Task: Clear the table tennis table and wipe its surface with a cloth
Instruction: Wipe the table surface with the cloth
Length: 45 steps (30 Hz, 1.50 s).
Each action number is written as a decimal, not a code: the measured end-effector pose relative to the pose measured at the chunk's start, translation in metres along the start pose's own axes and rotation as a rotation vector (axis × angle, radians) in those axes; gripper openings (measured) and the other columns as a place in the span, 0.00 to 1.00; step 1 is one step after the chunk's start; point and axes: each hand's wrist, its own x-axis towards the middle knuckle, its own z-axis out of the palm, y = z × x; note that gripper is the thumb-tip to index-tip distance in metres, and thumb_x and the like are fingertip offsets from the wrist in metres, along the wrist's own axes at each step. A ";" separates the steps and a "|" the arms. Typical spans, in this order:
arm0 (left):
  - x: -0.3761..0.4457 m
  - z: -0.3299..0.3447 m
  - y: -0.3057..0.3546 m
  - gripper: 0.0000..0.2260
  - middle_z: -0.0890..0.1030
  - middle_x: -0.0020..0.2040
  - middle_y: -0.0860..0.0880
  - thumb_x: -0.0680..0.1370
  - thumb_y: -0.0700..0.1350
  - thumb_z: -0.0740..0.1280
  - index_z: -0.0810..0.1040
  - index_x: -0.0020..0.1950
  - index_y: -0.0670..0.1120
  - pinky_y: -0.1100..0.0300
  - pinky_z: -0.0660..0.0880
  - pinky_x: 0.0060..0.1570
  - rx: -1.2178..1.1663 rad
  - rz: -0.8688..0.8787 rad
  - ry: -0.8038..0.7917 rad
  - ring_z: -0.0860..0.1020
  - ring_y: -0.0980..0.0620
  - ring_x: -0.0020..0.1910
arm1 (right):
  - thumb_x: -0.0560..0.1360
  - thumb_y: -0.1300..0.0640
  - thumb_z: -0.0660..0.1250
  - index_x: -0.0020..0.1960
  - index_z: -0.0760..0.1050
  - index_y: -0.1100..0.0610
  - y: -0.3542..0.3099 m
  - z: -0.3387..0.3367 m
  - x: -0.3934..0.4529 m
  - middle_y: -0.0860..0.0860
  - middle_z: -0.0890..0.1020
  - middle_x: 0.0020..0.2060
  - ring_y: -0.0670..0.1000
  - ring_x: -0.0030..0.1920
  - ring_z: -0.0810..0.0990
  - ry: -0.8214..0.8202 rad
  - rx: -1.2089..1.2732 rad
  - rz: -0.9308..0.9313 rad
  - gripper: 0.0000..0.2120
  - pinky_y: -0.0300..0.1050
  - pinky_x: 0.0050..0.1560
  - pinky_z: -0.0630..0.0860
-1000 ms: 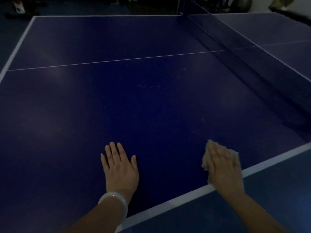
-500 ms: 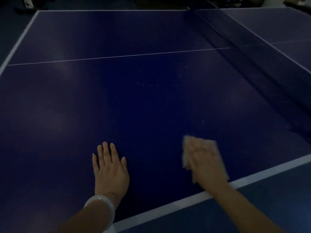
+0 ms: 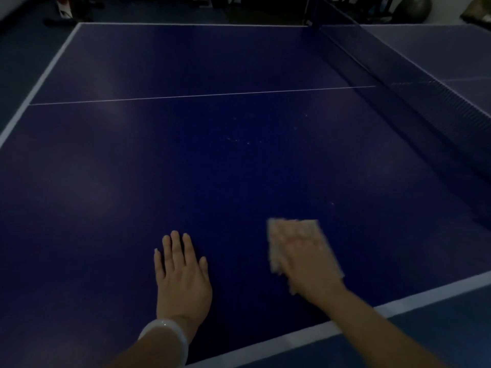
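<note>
I planted my left hand (image 3: 183,280) flat on the table (image 3: 212,168), fingers straight and together, to steady my lean. My right hand (image 3: 308,261) pressed the cloth (image 3: 276,261) onto the surface near the white edge line (image 3: 265,343), palm down and seemingly flat, though blur smeared its fingers.

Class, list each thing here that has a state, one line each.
table, faint pale specks mid-surface
net, upright, strung across the table
left hand, flat on the table, fingers straight
right hand, pressing down, blurred
cloth, spread under the right hand
</note>
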 end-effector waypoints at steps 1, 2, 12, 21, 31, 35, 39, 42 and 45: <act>0.000 0.000 0.000 0.33 0.40 0.79 0.43 0.75 0.55 0.26 0.38 0.77 0.43 0.46 0.37 0.76 -0.001 0.000 -0.001 0.36 0.46 0.77 | 0.69 0.45 0.73 0.80 0.44 0.53 0.025 -0.001 0.000 0.54 0.58 0.76 0.54 0.74 0.60 0.017 -0.011 0.188 0.51 0.55 0.74 0.57; 0.000 -0.001 0.000 0.32 0.40 0.79 0.42 0.75 0.55 0.26 0.38 0.77 0.43 0.46 0.37 0.76 -0.002 0.002 -0.004 0.36 0.46 0.77 | 0.72 0.47 0.71 0.80 0.43 0.53 0.046 -0.004 -0.002 0.54 0.58 0.77 0.53 0.74 0.60 0.027 0.020 0.390 0.48 0.56 0.75 0.56; 0.001 0.001 0.000 0.33 0.41 0.79 0.43 0.76 0.56 0.28 0.42 0.78 0.42 0.46 0.37 0.76 -0.004 0.012 0.018 0.37 0.46 0.77 | 0.80 0.45 0.48 0.80 0.37 0.52 -0.082 -0.003 0.027 0.51 0.42 0.80 0.56 0.79 0.44 0.097 0.189 0.112 0.34 0.63 0.76 0.43; 0.002 0.001 -0.001 0.30 0.39 0.79 0.43 0.78 0.55 0.28 0.38 0.77 0.43 0.47 0.35 0.75 -0.003 -0.001 0.012 0.35 0.46 0.77 | 0.79 0.49 0.60 0.80 0.44 0.50 0.077 -0.002 0.009 0.54 0.54 0.78 0.57 0.76 0.56 0.072 0.200 0.666 0.36 0.61 0.74 0.58; 0.002 0.004 -0.003 0.31 0.43 0.79 0.43 0.77 0.56 0.28 0.41 0.77 0.43 0.47 0.38 0.76 0.004 0.010 0.049 0.39 0.46 0.78 | 0.81 0.44 0.52 0.80 0.36 0.50 -0.093 -0.004 0.022 0.49 0.39 0.79 0.54 0.79 0.38 0.083 0.180 0.001 0.35 0.63 0.75 0.38; 0.003 0.005 -0.004 0.31 0.41 0.79 0.44 0.77 0.56 0.28 0.41 0.78 0.44 0.47 0.37 0.76 -0.007 0.007 0.032 0.36 0.47 0.77 | 0.77 0.44 0.61 0.79 0.36 0.54 -0.042 -0.002 0.044 0.52 0.40 0.79 0.56 0.79 0.44 0.051 0.014 -0.135 0.44 0.66 0.75 0.43; 0.004 0.002 -0.002 0.31 0.43 0.79 0.43 0.78 0.55 0.29 0.42 0.78 0.43 0.47 0.37 0.76 -0.022 0.006 0.044 0.38 0.46 0.78 | 0.83 0.46 0.49 0.80 0.38 0.49 0.022 -0.004 0.056 0.49 0.45 0.80 0.52 0.79 0.44 0.070 0.195 0.382 0.31 0.59 0.76 0.36; 0.002 0.001 -0.001 0.31 0.46 0.79 0.42 0.79 0.55 0.31 0.45 0.78 0.42 0.44 0.42 0.76 -0.001 0.011 0.031 0.41 0.45 0.78 | 0.83 0.44 0.40 0.79 0.35 0.46 0.024 0.000 0.059 0.46 0.43 0.79 0.50 0.79 0.41 0.078 0.208 0.443 0.28 0.58 0.76 0.34; 0.002 -0.005 0.000 0.29 0.55 0.78 0.40 0.81 0.55 0.39 0.54 0.77 0.40 0.42 0.52 0.75 0.009 0.003 0.014 0.51 0.43 0.78 | 0.82 0.43 0.40 0.79 0.35 0.46 0.023 0.001 0.057 0.46 0.43 0.79 0.50 0.79 0.42 0.067 0.196 0.445 0.28 0.59 0.77 0.36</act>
